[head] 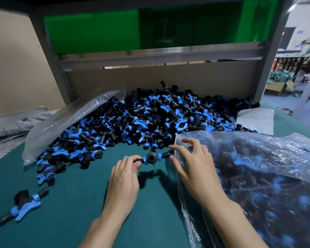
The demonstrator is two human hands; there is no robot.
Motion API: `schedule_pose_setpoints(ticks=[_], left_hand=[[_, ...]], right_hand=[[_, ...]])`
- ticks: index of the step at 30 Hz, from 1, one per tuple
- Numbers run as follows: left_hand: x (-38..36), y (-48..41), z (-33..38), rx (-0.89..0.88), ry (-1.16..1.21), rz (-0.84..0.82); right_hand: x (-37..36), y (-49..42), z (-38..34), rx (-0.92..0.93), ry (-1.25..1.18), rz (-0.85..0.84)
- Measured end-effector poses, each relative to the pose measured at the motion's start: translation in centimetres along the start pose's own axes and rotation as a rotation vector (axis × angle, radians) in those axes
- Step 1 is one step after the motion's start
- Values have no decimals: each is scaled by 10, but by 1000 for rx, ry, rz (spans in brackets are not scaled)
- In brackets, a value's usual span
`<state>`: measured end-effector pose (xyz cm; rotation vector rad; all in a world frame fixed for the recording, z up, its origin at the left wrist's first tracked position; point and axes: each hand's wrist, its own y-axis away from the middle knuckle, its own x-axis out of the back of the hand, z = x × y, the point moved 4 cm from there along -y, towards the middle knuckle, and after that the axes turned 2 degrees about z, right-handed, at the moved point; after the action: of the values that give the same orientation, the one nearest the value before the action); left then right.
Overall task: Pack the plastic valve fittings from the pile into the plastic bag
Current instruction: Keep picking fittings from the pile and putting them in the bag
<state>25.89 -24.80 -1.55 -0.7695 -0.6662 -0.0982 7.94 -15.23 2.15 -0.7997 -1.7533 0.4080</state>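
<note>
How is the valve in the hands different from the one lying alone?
The held fitting is gripped at its ends by the left hand and right hand; the lone fitting lies untouched on the table. The held fitting is beside the bag; the lone fitting is far left of it. Both are black with blue rings.

Pile: black fittings with blue handles, heaped loose at rear of bench.
Bag: clear plastic, lying right, partly filled.
Single fitting: horizontal, beside bag mouth.
</note>
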Motion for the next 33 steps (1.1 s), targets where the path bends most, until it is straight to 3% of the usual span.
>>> schedule_pose_setpoints(ticks=[20, 33], left_hand=[[-1, 0, 6, -49, -8, -20], [-1, 1, -1, 49, 73, -40]], right_hand=[[-6, 1, 5, 7, 54, -27], [-2, 1, 1, -16, 34, -37]])
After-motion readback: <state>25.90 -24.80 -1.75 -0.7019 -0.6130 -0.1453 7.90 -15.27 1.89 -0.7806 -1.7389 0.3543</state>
